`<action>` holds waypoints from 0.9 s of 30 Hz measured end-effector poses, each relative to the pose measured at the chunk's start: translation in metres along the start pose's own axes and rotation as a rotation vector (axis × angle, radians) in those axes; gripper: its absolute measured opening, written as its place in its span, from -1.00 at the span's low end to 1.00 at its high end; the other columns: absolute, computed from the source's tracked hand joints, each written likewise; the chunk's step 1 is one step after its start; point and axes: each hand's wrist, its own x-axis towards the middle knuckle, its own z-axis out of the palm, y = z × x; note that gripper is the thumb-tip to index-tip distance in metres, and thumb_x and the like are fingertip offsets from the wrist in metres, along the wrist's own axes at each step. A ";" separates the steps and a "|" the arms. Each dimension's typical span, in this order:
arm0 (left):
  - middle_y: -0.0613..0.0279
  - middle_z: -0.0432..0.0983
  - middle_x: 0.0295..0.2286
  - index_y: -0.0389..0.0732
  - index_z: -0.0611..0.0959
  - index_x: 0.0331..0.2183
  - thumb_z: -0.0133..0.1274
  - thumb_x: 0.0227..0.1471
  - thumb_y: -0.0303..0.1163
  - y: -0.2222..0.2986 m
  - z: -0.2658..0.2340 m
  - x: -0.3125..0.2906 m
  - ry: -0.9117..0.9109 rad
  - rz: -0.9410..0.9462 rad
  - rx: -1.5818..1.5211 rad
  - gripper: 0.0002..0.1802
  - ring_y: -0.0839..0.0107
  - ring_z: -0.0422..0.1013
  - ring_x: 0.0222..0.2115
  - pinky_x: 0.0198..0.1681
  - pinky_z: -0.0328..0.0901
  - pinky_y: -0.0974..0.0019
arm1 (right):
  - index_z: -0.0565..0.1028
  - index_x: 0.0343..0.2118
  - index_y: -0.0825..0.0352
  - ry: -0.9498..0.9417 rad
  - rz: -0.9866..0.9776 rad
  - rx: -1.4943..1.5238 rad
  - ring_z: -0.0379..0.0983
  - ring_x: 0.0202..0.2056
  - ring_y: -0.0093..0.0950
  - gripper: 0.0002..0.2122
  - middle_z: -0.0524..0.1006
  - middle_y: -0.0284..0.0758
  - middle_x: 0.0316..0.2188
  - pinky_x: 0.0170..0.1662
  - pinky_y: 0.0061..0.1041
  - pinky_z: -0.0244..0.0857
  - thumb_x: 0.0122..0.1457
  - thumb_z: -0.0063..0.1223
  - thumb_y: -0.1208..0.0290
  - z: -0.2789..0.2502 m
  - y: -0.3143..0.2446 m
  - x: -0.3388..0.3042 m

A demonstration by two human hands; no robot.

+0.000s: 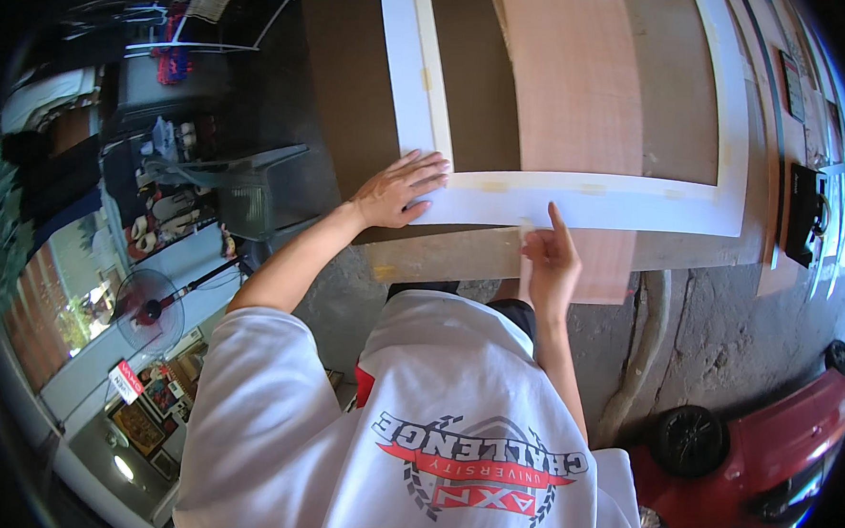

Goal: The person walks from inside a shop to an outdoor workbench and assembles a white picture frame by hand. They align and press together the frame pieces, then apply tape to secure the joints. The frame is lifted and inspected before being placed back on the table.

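Observation:
A white, flat frame of card or board (654, 217) lies on a brown work surface, with yellowish tape pieces (592, 189) along its inner edge. My left hand (405, 190) rests flat, fingers outstretched, on the frame's near left corner. At the near edge, my right hand (554, 261) has its index finger extended toward the white strip, while the other fingers curl in toward the thumb. A small pale piece shows by the thumb, perhaps tape; its kind is unclear. Beneath the frame runs a pinkish-tan wooden panel (580, 91), which sticks out past the near edge.
The brown table (442, 251) ends close to my body. A black box-like item (805, 215) and long strips are at the right. On the left are a standing fan (150, 309) and a dark grey chair-like object (268, 194). A red car (757, 454) is at lower right.

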 end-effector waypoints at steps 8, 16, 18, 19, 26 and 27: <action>0.28 0.29 0.20 -0.03 0.29 0.19 0.00 0.16 -0.39 -0.044 0.015 -0.011 0.139 0.104 -0.091 -0.43 0.40 0.20 0.24 0.30 -0.02 -0.08 | 0.26 -0.23 0.38 0.114 0.037 0.045 0.49 -0.50 -0.57 -0.81 0.50 -0.28 -0.49 -0.43 -0.60 0.34 0.20 0.05 0.64 0.142 0.038 0.024; 0.28 0.34 0.18 -0.05 0.30 0.16 0.00 0.14 -0.54 -0.063 0.009 -0.005 0.153 0.227 -0.172 -0.44 0.37 0.29 0.18 0.25 0.08 0.01 | 0.27 -0.26 0.33 0.250 0.026 0.115 0.50 -0.48 -0.55 -0.83 0.49 -0.32 -0.47 -0.37 -0.60 0.36 0.24 0.07 0.58 0.165 0.046 0.025; 0.28 0.33 0.18 -0.06 0.30 0.15 0.00 0.14 -0.55 -0.063 0.004 -0.001 0.154 0.258 -0.182 -0.45 0.34 0.31 0.16 0.24 0.12 0.06 | 0.28 -0.26 0.31 0.309 0.040 0.204 0.51 -0.47 -0.54 -0.83 0.51 -0.33 -0.46 -0.33 -0.59 0.35 0.26 0.07 0.55 0.168 0.046 0.023; 0.27 0.34 0.17 -0.07 0.34 0.13 0.00 0.14 -0.53 -0.064 0.000 0.002 0.166 0.267 -0.185 -0.48 0.32 0.32 0.14 0.23 0.15 0.07 | 0.28 -0.26 0.31 0.314 0.001 0.221 0.51 -0.46 -0.54 -0.83 0.51 -0.33 -0.45 -0.33 -0.59 0.35 0.26 0.07 0.55 0.169 0.046 0.023; 0.24 0.41 0.09 -0.12 0.59 -0.10 0.08 0.10 -0.46 -0.070 -0.051 0.039 0.179 0.371 0.000 -0.72 0.23 0.35 0.08 0.18 0.22 0.13 | 0.34 -0.20 0.33 0.549 0.046 0.344 0.55 -0.36 -0.51 -0.85 0.52 -0.32 -0.39 -0.30 -0.59 0.36 0.28 0.08 0.48 0.189 0.043 0.008; 0.25 0.42 0.07 -0.12 0.62 -0.13 0.09 0.09 -0.45 -0.070 -0.060 0.040 0.164 0.382 0.025 -0.75 0.22 0.34 0.09 0.17 0.22 0.13 | 0.35 -0.19 0.34 0.589 0.058 0.354 0.55 -0.34 -0.50 -0.84 0.52 -0.33 -0.38 -0.30 -0.58 0.36 0.28 0.08 0.46 0.195 0.042 -0.005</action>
